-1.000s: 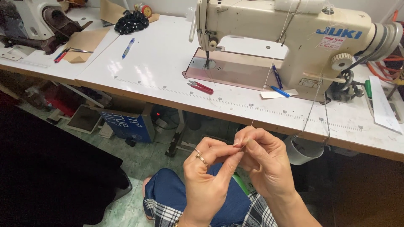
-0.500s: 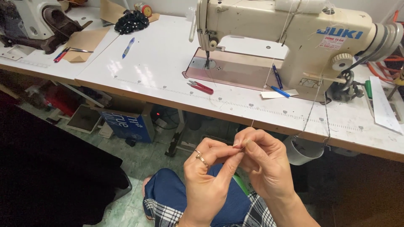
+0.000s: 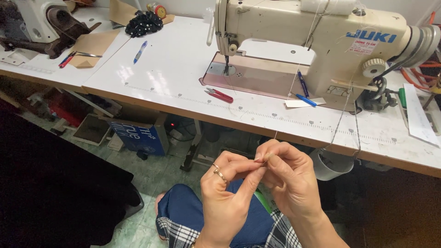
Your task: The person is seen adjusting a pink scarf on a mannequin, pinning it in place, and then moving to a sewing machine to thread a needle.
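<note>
Thread [image 3: 276,134]: thin pale strand, long axis near upright, running from the fingertips up toward the machine [image 3: 317,41]; below the table [image 3: 165,73] edge, above the lap.
Left hand [image 3: 227,195]: pinching the thread end, ring on one finger.
Right hand [image 3: 287,177]: fingertips pinched against the left's, on the same thread.
Around: red snips [image 3: 219,94], blue pen [image 3: 140,51] on the table; white bucket [image 3: 331,164] just beside the right hand.

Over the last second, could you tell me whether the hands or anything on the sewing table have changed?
Nothing visibly changed. The left hand and right hand stay together, fingertips pinching the thread below the table edge. The sewing machine, the red snips and the blue pens lie where they were.
</note>
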